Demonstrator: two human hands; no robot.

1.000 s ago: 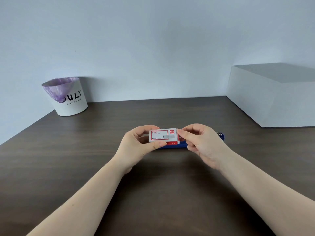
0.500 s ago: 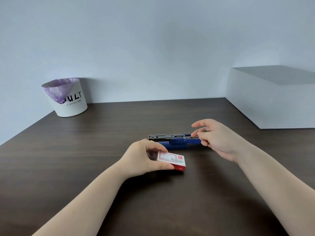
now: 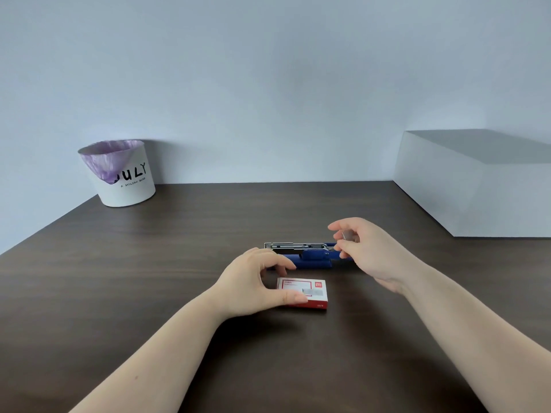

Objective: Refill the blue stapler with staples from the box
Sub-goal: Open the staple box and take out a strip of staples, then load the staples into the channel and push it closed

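right hand [image 3: 362, 248] grip pinches staples [image 3: 346, 235] (small strip); left hand [image 3: 256, 281] released beside box [image 3: 302, 293].

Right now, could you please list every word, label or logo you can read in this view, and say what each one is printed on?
"ULY": large black letters on the white bin; a purple liner covers whatever comes before them.
"A STILISH BIRD": my best reading of the small line beneath.
Staple box: red logo and printed lines, too small to read.
Blue stapler: no visible text.
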